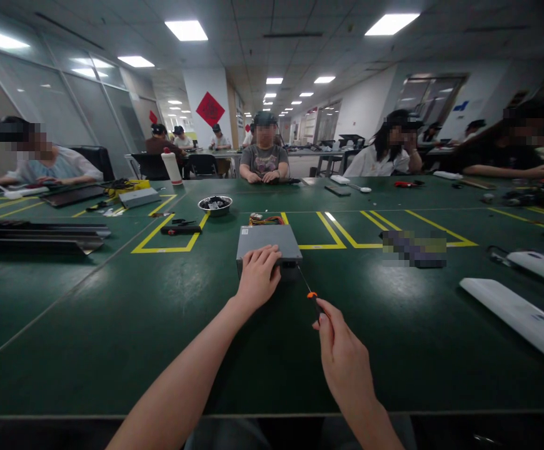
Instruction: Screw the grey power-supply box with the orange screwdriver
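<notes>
A grey metal computer power supply sits on the green table in front of me, with coloured wires bunched behind it. Across its top lie the fingers of my left hand, the thumb bent down by the front face, steadying the casing. My right hand is closed around the handle of a screwdriver with an orange and black grip. Its thin shaft points up and left, and the tip meets the power supply near the front right corner. Whether a screw sits under the tip is too small to tell.
A metal bowl with small dark parts stands behind left, near a black and red tool. Long dark metal panels lie at left, white elongated casings at right. Yellow tape marks the table. Several people sit around it.
</notes>
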Available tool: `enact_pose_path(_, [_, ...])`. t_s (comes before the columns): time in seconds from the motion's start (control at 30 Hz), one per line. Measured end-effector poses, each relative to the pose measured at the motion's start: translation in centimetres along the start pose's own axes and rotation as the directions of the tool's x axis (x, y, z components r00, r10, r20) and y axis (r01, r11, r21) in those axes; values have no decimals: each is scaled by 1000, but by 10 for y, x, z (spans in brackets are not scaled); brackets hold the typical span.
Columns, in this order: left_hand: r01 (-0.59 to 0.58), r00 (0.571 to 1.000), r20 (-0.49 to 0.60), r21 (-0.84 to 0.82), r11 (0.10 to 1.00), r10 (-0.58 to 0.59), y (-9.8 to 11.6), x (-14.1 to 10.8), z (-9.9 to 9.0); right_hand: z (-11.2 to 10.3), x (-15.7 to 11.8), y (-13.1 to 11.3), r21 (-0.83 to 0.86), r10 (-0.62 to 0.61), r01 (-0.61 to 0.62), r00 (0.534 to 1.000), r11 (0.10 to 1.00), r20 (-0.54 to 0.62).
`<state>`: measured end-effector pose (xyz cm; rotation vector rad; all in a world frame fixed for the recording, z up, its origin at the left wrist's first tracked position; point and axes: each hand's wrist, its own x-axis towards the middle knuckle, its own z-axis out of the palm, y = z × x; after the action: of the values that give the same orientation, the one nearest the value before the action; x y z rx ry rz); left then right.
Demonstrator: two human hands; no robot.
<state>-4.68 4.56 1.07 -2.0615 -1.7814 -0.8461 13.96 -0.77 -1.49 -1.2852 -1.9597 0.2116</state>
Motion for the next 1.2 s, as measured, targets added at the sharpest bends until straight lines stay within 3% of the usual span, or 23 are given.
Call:
enact_pose_path(0.23, [-37,999,40,94,995,33,8,-4,-1,4,2,-6,-40,-35,34,999,999,-27])
enact_pose_path(0.5, [-203,967,191,200,958,165,13,-16,-9,-4,12,-2,80,16,-14,1000,997,-20])
enact_pose_path(0.6, [-194,969,195,218,956,152,15,-17,-7,-8,15,2,102,34,-34,999,994,-4])
enact_pose_path(0.8, [-171,974,188,245,954,126,21,-18,-5,-7,19,5,-20,30,-31,999,999,-14])
enact_pose_path(0.93, [-166,974,191,259,952,118,23,-19,-5,-9,23,4,62,114,-122,985,991,130])
enact_pose_path(1.07, [-157,976,188,277,948,107,24,-19,-3,-10,27,6,207,201,-284,916,936,347])
enact_pose_path(1.13, [-159,976,187,274,948,110,24,-19,-2,-8,27,8,231,203,-293,916,928,345])
enact_pose_path(1.2, [-162,976,186,269,949,114,25,-19,-1,-4,27,12,236,210,-277,939,931,272])
